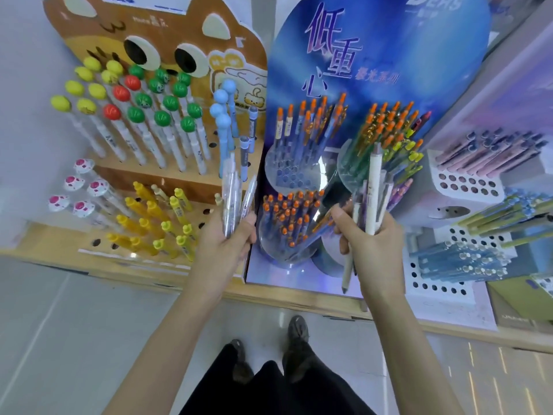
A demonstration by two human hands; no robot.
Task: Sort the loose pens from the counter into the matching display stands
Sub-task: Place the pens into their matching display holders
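In the upper left of the frame stands a brown cat-faced stand (155, 31), its upper rows filled with white pens topped by yellow, red and green balls (134, 115). Below them, at the left edge, are pens with pink-and-white tops (74, 190), and beside those a block of yellow pens (155, 217). A few blue ball-topped pens (223, 115) stand at the stand's right side.

Just left of centre, the left hand (227, 238) is closed around a bunch of clear pens (232, 199), held upright in front of the cat-faced stand's right end.

The centre is taken by a blue stand (374, 55) with a tall printed backboard and round clear holders. Orange-topped pens (293, 217) fill the holders; some holes in the upper left holder are bare.

Just right of centre, the right hand (371, 241) grips a mixed bundle of pens in front of the blue stand. A cream pen (374, 187) sticks up tallest from the fist, and another pen (347, 271) hangs down below it.

At the right sits a white stand (466, 184) with rows of holes, bearing pink pens (490, 151) at the top, green pens (508, 211) in the middle and light blue pens (457, 259) lower down.

All the stands rest on a wooden counter (299, 298).
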